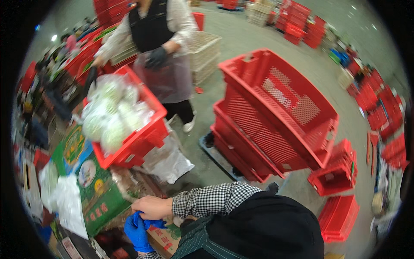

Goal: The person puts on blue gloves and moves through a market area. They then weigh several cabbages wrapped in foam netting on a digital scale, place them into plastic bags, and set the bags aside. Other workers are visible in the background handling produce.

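Note:
My left hand [137, 231] wears a blue glove and is shut on a loose blue glove [157, 223]. My bare right hand [151, 207] meets it, its fingertips pinching blue glove material; the exact grip is partly hidden. Both hands are in front of my body, above a cardboard box [165, 241] with red printing. Just beyond them lies a green printed sheet [105, 197] on the work surface. A red crate [142, 147] holding several pale green vegetables in clear plastic bags [111, 116] stands past that sheet.
Facing me, a co-worker in a dark vest [150, 27] and black gloves has one hand at the crate. Stacked red crates [258, 126] stand on a wheeled base to my right. White plastic bags [69, 200] lie on the sheet. Beige crates [205, 55] stand behind the co-worker.

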